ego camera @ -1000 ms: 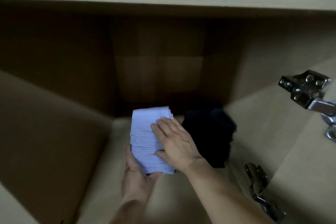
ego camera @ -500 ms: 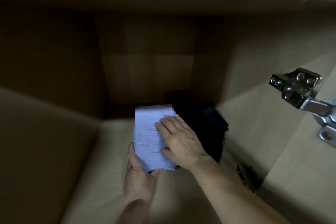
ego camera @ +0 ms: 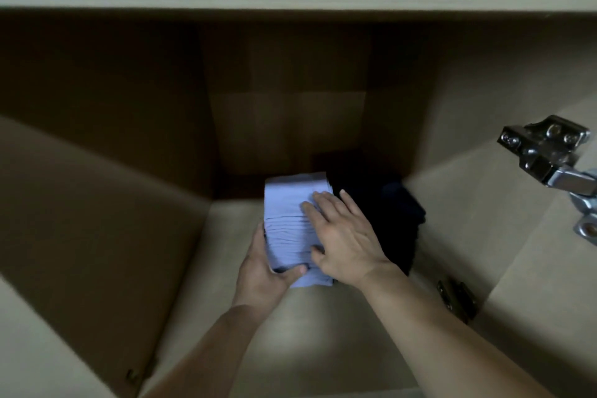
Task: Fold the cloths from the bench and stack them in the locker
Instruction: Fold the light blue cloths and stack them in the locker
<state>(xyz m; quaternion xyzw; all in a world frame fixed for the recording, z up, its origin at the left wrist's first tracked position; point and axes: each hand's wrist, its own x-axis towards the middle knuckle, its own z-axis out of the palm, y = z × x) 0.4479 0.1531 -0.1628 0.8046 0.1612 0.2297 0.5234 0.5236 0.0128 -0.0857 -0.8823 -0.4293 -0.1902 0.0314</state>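
One lilac cloth (ego camera: pixel 286 203), left fingers (ego camera: pixel 292 270) round its near edge, right fingers (ego camera: pixel 327 207) flat atop.

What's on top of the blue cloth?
The right hand lies flat on the blue cloth; the left hand grips its near edge, thumb on top. Cloth beneath them is hidden.

Folded cloth (ego camera: pixel 290 213) in locker (ego camera: pixel 323 333), left of cloth pile (ego camera: pixel 387 220).

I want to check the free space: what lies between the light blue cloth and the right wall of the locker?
A dark cloth pile lies there, directly beside the light blue cloth and close to the right wall; the head view shows it.
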